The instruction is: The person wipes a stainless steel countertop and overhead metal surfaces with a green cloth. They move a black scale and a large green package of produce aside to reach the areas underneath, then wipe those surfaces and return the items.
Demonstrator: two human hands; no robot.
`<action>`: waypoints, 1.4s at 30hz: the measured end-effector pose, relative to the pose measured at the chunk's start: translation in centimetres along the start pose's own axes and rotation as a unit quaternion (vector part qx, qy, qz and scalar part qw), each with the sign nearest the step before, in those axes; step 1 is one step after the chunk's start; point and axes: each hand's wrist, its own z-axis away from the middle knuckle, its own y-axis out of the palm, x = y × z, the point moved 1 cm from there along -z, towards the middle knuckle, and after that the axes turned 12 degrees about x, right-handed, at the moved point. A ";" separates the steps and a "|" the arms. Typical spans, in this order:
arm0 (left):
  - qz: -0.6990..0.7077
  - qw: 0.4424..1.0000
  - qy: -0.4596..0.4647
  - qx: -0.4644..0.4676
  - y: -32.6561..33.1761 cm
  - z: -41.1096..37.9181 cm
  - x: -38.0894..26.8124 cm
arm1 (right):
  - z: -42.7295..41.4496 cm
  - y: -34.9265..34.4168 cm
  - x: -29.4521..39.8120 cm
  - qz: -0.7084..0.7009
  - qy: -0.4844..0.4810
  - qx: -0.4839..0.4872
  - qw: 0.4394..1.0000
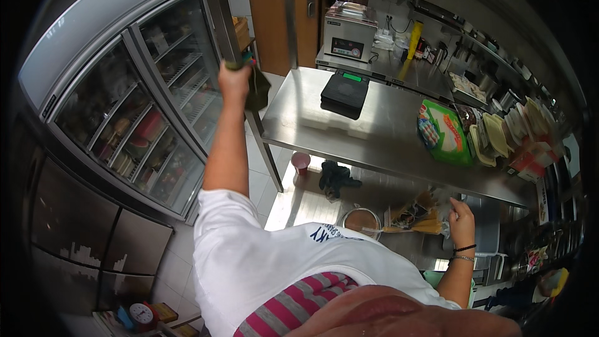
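At the upper left, my left hand (pixel 235 83) is raised in front of a steel shelf post, closed on a dark green cloth (pixel 258 88) that hangs beside the post. My right hand (pixel 462 219) is low on the right, its fingers bent, close to clear plastic and packs of dry pasta (pixel 428 223) below the steel shelf. Whether those fingers grip anything is not clear. A black digital scale (pixel 345 93) with a lit green display rests on the shelf.
A glass-door refrigerator (pixel 135 121) stands left. The steel shelf (pixel 299 131) carries a green package (pixel 447 133) and plastic containers (pixel 493 133). Beneath are a reddish cup (pixel 301 162), a dark cloth-like bundle (pixel 338 179) and a round container (pixel 361 222). Another person (pixel 538 288) is at lower right.
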 end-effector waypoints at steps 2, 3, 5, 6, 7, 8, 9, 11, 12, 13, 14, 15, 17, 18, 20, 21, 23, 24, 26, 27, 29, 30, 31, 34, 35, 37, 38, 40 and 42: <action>0.052 0.998 0.047 -0.002 -1.4 -4.6 -5.5 | -0.3 -0.1 0.2 0.003 -0.001 0.000 1.000; 0.053 0.997 0.063 0.004 -2.3 -7.0 -7.7 | -0.5 -0.1 0.3 0.004 -0.003 0.001 1.000; 0.030 0.996 0.079 0.015 -4.2 -10.1 -12.7 | -0.9 0.1 0.6 -0.008 -0.007 -0.001 1.000; 0.096 0.987 0.115 0.057 -4.8 -12.0 -14.0 | -1.0 0.3 0.8 -0.012 -0.007 -0.002 1.000; 0.123 0.984 0.104 0.078 -5.1 -14.3 -14.6 | -1.2 0.4 1.0 -0.012 -0.002 0.004 1.000; 0.169 0.976 0.073 0.117 -5.0 -16.1 -15.4 | -1.2 0.6 1.1 -0.012 0.007 0.009 1.000; 0.214 0.963 0.040 0.157 -5.0 -16.6 -16.2 | -1.2 0.7 1.2 -0.012 0.018 0.015 1.000; 0.272 0.939 0.029 0.208 -5.1 -16.0 -16.3 | -1.7 1.2 1.1 -0.009 0.021 0.025 0.999; 0.301 0.924 0.023 0.235 -4.9 -15.7 -16.3 | -1.8 1.5 1.1 -0.009 0.025 0.030 0.999; 0.306 0.918 0.021 0.251 -5.3 -16.0 -15.1 | -2.4 1.7 1.4 -0.006 0.002 0.031 1.000; 0.310 0.913 0.019 0.266 -6.1 -16.5 -13.1 | -3.4 1.9 2.1 -0.003 -0.021 0.032 0.999; 0.318 0.906 0.011 0.281 -6.4 -16.7 -11.4 | -4.3 1.9 2.8 0.004 -0.042 0.037 0.998; 0.296 0.915 -0.004 0.273 -4.7 -11.8 -9.6 | -5.6 2.4 4.0 -0.011 -0.070 0.045 0.996; 0.276 0.932 0.030 0.235 -3.1 -9.9 -7.3 | -6.0 2.8 4.8 -0.016 -0.076 0.045 0.996; 0.260 0.948 0.024 0.181 -2.2 -5.7 -1.9 | -7.7 3.5 6.7 -0.012 -0.124 0.056 0.991; 0.252 0.949 0.036 0.185 -1.6 -3.6 0.9 | -8.4 3.7 7.7 -0.007 -0.145 0.059 0.988; 0.131 0.978 0.018 0.163 -0.4 1.0 5.1 | -9.6 4.2 9.2 -0.014 -0.171 0.079 0.982; 0.126 0.980 -0.017 0.156 0.2 3.3 7.0 | -10.4 4.4 9.9 -0.017 -0.187 0.088 0.978; 0.105 0.982 -0.075 0.139 1.5 7.1 10.9 | -11.8 5.0 10.8 -0.022 -0.213 0.097 0.972; 0.090 0.983 -0.099 0.128 2.0 8.5 12.4 | -12.6 5.3 11.2 -0.023 -0.226 0.101 0.969; 0.015 0.992 -0.092 0.084 2.8 10.1 13.1 | -13.9 5.7 11.8 -0.029 -0.226 0.106 0.968; -0.021 0.994 -0.089 0.062 3.1 10.8 13.2 | -14.6 6.1 11.8 -0.034 -0.219 0.111 0.969; -0.045 0.994 -0.084 0.052 3.2 11.5 13.2 | -15.1 6.4 11.7 -0.039 -0.211 0.116 0.970; -0.107 0.989 -0.085 0.050 3.2 12.8 12.7 | -16.2 7.7 11.4 -0.040 -0.195 0.112 0.974; -0.128 0.986 -0.087 0.058 3.0 13.1 12.6 | -16.4 8.5 10.9 -0.033 -0.200 0.105 0.974; -0.169 0.979 -0.091 0.070 2.5 13.3 12.7 | -17.1 9.8 10.1 -0.017 -0.212 0.092 0.973; -0.204 0.971 -0.092 0.081 2.1 13.3 12.6 | -17.2 10.1 10.0 -0.010 -0.199 0.098 0.975; -0.226 0.955 -0.120 0.149 0.9 12.8 9.9 | -17.7 11.4 9.2 0.005 -0.203 0.088 0.975; -0.268 0.924 -0.130 0.238 -0.5 12.8 8.4 | -18.0 12.0 9.0 0.012 -0.183 0.115 0.976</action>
